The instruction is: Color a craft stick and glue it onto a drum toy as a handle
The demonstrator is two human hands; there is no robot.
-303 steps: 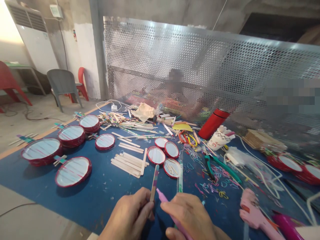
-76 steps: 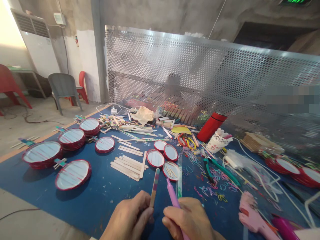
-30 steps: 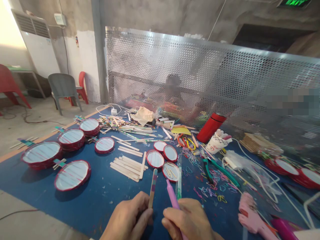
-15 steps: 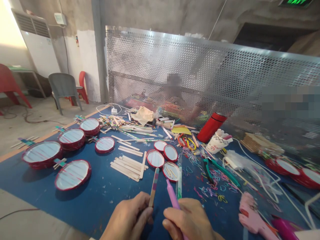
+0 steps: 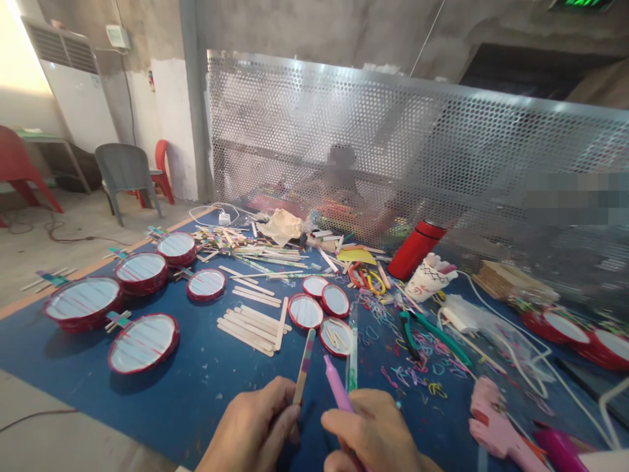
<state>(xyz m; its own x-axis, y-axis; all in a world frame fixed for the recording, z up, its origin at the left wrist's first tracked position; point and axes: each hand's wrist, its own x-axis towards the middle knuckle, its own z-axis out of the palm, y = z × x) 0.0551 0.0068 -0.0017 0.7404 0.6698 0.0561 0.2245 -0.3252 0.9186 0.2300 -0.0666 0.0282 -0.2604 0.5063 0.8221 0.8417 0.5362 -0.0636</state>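
Note:
Between the thumb and fingers of my left hand (image 5: pixel 263 419) is a wooden craft stick (image 5: pixel 304 370), tilted upward, its upper part coloured in green and purple bands. My right hand (image 5: pixel 376 426) grips a purple marker (image 5: pixel 337 383) whose tip points up and left, a little apart from the stick. Just beyond both hands lie small round red-rimmed pieces (image 5: pixel 305 311) with pale faces; one (image 5: pixel 337 336) has short stick bits on it. Plain craft sticks (image 5: pixel 248 328) lie in a row to the left of them.
Larger red-rimmed round pieces (image 5: pixel 142 344) stand at left on the blue table (image 5: pixel 196 413). A red flask (image 5: pixel 415 250), a paper cup of markers (image 5: pixel 426 280), green-handled pliers (image 5: pixel 445 337), loose rubber loops and a pink glue gun (image 5: pixel 498 419) are at right. A perforated metal panel (image 5: pixel 393 151) rises behind.
The marker tip has shifted slightly left, and my right index finger has lifted a little. The stick in my left hand has tilted very slightly right.

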